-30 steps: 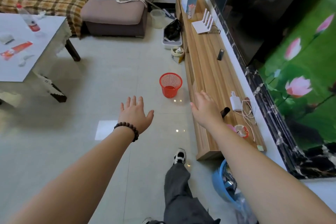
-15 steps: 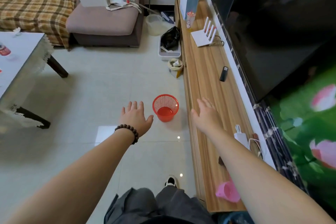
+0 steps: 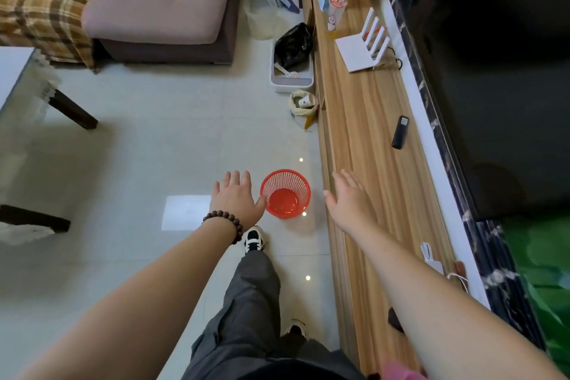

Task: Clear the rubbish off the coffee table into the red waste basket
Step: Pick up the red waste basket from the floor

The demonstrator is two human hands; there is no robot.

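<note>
Near the middle of the frame the red waste basket (image 3: pixel 285 193) stands upright on the pale tiled floor (image 3: pixel 154 148), just beside the long wooden TV bench (image 3: pixel 370 148). The left hand (image 3: pixel 236 199) and right hand (image 3: pixel 350 199) reach out on either side of it, both spread flat and empty. A corner of the coffee table (image 3: pixel 15 71) shows at the left edge.

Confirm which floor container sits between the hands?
The red basket, mesh-sided and empty, on the tiles between the left hand and right hand. The clear tub stands far off by the sofa.
</note>
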